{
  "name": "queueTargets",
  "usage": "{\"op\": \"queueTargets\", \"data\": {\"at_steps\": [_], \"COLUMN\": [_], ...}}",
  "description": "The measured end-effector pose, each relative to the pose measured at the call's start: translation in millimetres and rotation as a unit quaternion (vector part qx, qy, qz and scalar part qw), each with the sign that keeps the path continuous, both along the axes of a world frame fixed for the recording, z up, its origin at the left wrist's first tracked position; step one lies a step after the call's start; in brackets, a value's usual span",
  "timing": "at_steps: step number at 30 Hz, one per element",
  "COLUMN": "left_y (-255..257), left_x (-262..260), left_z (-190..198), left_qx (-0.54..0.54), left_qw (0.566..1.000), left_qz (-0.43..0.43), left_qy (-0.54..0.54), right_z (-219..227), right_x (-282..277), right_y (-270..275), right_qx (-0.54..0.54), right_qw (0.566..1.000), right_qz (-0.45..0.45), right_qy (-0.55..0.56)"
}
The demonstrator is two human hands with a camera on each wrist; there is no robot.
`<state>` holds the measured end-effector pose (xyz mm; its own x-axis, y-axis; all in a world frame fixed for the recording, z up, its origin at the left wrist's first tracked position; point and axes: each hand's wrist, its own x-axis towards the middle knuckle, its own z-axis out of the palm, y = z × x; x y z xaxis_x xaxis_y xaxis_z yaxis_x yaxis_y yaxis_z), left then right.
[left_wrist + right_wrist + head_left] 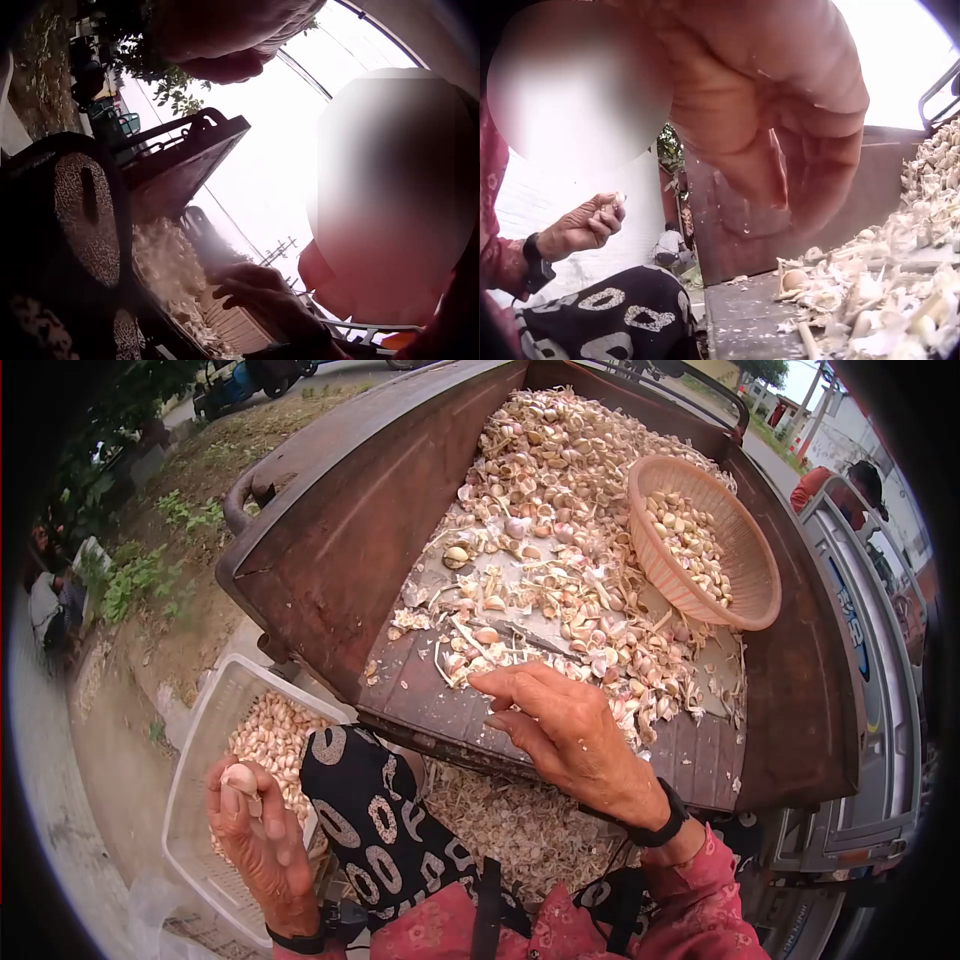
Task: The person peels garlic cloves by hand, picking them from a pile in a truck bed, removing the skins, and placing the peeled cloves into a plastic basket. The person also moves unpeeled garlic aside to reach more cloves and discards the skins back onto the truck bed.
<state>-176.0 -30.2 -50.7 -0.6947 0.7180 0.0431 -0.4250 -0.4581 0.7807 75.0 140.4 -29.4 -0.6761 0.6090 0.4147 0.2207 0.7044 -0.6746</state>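
Note:
Raised above the white crate at lower left in the head view, my left hand (262,840) pinches a garlic clove (240,778) between thumb and fingers. The right wrist view shows that clove (619,199) at its fingertips too. My right hand (570,735) hovers over the near edge of the rusty metal cart bed (420,710), its fingers loosely bent down and nothing visible in them. Small white flecks hang in the air below them. Ahead of it spreads a heap of garlic cloves and papery skins (560,470). A whitish bulb (456,557) lies among them.
A pink plastic basket (640,545) with cloves leans on the heap at right. The white crate (190,760) beside my knee holds many pale cloves. Loose skins (520,825) cover the ground below the cart. A grey vehicle (870,690) stands at right, with another person (850,490) beyond.

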Motion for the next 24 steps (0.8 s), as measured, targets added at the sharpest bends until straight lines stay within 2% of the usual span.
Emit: {"op": "queueTargets", "data": {"at_steps": [1,2,3,4,5,6,8,9,10,11,13,14,15,16,18,20,21,23,24], "left_y": [-17.2,-31.1,-36.4,-41.0,-43.9,-49.5,-55.1,-55.0,-41.7,-27.2,2.6,18.6,34.7,50.2,80.5,105.6,112.4,122.4,120.2], "left_x": [-37.9,-71.0,-90.2,-104.8,-112.9,-116.5,-115.0,-112.8,-99.0,-83.5,-47.0,-26.8,-5.3,14.2,49.2,78.4,87.1,101.7,110.4], "left_z": [-18.8,-38.1,-49.4,-58.9,-64.5,-68.9,-71.4,-73.6,-63.1,-50.9,-25.7,-15.2,-7.0,2.6,13.0,-1.1,-8.7,-21.7,-27.0], "left_qx": [-0.062,-0.124,-0.126,-0.269,-0.385,-0.387,-0.425,-0.429,-0.394,-0.334,-0.271,-0.233,-0.21,-0.184,-0.203,-0.17,-0.168,-0.163,-0.161], "left_qw": [0.991,0.965,0.964,0.841,0.637,0.637,0.562,0.562,0.741,0.875,0.903,0.911,0.907,0.901,0.883,0.859,0.857,0.84,0.854], "left_qz": [0.063,0.126,0.127,0.163,0.182,0.18,0.18,0.18,0.12,0.054,-0.016,-0.058,-0.103,-0.18,-0.331,-0.395,-0.398,-0.501,-0.491], "left_qy": [0.098,0.195,0.195,0.44,0.642,0.642,0.686,0.684,0.531,0.347,0.333,0.336,0.351,0.35,0.265,0.28,0.281,0.128,0.069], "right_z": [-14.1,-22.6,-30.6,-38.8,-45.6,-51.1,-59.6,-62.1,-63.5,-63.9,-60.5,-57.1,-53.0,-45.1,-32.8,-19.3,-18.2,-17.6,-21.8], "right_x": [6.7,13.9,16.9,19.0,18.8,17.2,14.3,14.3,15.6,17.4,24.4,28.8,31.4,33.0,34.0,35.7,39.2,46.4,48.7], "right_y": [17.9,29.1,35.6,39.6,43.7,48.0,53.4,54.2,56.4,57.9,58.8,58.1,56.3,50.2,37.5,22.6,18.1,11.6,9.6], "right_qx": [0.029,0.058,0.057,0.118,0.18,0.178,0.139,0.138,0.13,0.122,0.098,0.037,-0.024,-0.039,-0.051,-0.05,-0.049,-0.005,0.012], "right_qw": [0.997,0.985,0.985,0.971,0.951,0.951,0.948,0.948,0.95,0.951,0.963,0.979,0.989,0.992,0.995,0.997,0.997,0.999,0.999], "right_qz": [-0.013,-0.033,-0.031,-0.071,-0.111,-0.11,-0.089,-0.085,-0.078,-0.071,-0.08,-0.078,-0.076,-0.064,-0.034,0.006,0.002,0.015,-0.006], "right_qy": [-0.069,-0.159,-0.159,-0.193,-0.225,-0.226,-0.272,-0.273,-0.274,-0.275,-0.238,-0.183,-0.126,-0.104,-0.082,-0.06,-0.06,-0.042,-0.04]}}
